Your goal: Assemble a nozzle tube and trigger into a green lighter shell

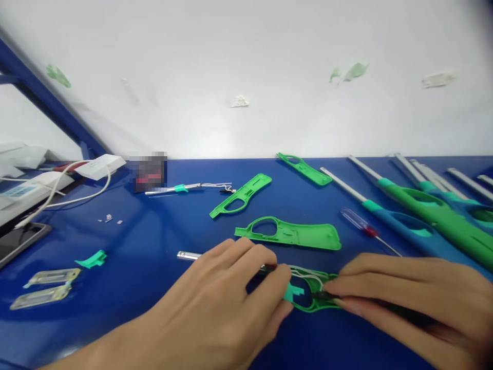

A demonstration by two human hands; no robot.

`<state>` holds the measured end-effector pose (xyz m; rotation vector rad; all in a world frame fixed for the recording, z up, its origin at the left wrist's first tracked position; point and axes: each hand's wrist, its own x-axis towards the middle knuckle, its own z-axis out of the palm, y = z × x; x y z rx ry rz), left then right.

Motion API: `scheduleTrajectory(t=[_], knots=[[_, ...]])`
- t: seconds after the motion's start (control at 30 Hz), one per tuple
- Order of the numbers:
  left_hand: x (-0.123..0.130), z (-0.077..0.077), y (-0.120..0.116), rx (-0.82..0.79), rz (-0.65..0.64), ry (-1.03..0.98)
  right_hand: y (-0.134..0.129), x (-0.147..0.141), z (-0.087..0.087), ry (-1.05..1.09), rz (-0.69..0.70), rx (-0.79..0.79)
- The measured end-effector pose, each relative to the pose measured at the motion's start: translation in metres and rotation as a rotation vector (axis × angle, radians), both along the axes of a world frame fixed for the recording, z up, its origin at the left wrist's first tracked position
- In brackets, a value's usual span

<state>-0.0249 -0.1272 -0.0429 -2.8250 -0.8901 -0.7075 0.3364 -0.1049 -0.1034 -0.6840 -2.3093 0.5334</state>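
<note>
Settling white wires [308,274], apparently, inside a green shell [315,308].
Left hand [227,293] clamps it beside a teal piece [295,292]; right hand [416,298] pinches its right side; wires probably need tucking next.

Site type: small-parts workshop. Indicators, as seen from my position: blue bench [142,231], screwdriver [356,221], open green shell halves [308,235], a wired metal tube [192,186], and several long-nosed handheld units [454,223] grouped at right.
</note>
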Motion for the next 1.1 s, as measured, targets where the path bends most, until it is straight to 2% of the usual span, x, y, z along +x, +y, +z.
scheduleTrajectory(t=[0.1, 0.3, 0.47, 0.6, 0.73, 0.9, 1.1], knots=[[0.006, -0.002, 0.004, -0.092, -0.009, 0.009, -0.004, 0.000, 0.003, -0.006, -0.035, -0.016], [0.007, 0.000, 0.010, -0.152, -0.051, 0.033, -0.008, -0.006, 0.011, -0.054, -0.057, -0.059], [0.010, 0.000, 0.012, -0.169, -0.060, 0.032, -0.005, -0.013, 0.017, -0.107, -0.072, -0.003], [0.012, -0.005, 0.015, -0.160, -0.071, 0.027, -0.005, -0.007, 0.013, -0.067, -0.097, -0.036], [0.014, -0.012, 0.015, -0.120, -0.089, -0.074, -0.010, 0.005, 0.003, -0.017, -0.099, -0.065], [0.015, -0.010, 0.012, -0.134, -0.046, -0.100, -0.017, 0.010, -0.004, -0.009, -0.076, -0.076], [0.013, -0.009, 0.011, -0.221, -0.035, -0.110, -0.012, -0.005, 0.012, -0.006, -0.106, -0.071]])
